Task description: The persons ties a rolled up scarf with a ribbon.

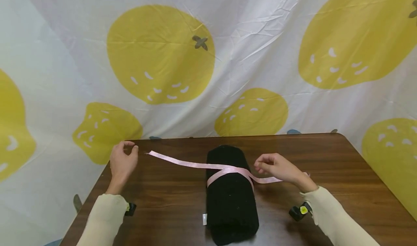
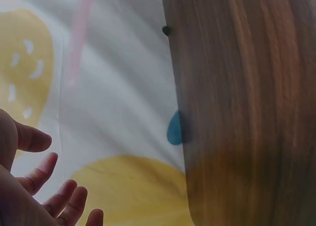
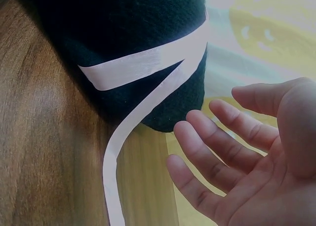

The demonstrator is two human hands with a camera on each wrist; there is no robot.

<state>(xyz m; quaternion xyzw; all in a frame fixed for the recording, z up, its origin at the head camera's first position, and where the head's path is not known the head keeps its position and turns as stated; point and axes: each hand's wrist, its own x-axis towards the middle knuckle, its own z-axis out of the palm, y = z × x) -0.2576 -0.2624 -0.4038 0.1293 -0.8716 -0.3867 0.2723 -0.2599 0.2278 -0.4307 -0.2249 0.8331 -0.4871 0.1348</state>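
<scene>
A black, soft-looking roll lies lengthwise on the table with a pink ribbon around it. The ribbon crosses on top of the roll; one end stretches left through the air, the other trails to the right. My left hand is raised just beyond the left end, fingers loosely bent and holding nothing. My right hand hovers right of the roll, over the trailing tail in the head view. In the right wrist view its relaxed fingers hold nothing, and the ribbon passes to their left.
The brown wooden table has its far edge against a hanging white cloth printed with yellow fruit. A small white tag sticks out from the roll's left side. Both wrists wear small black cameras.
</scene>
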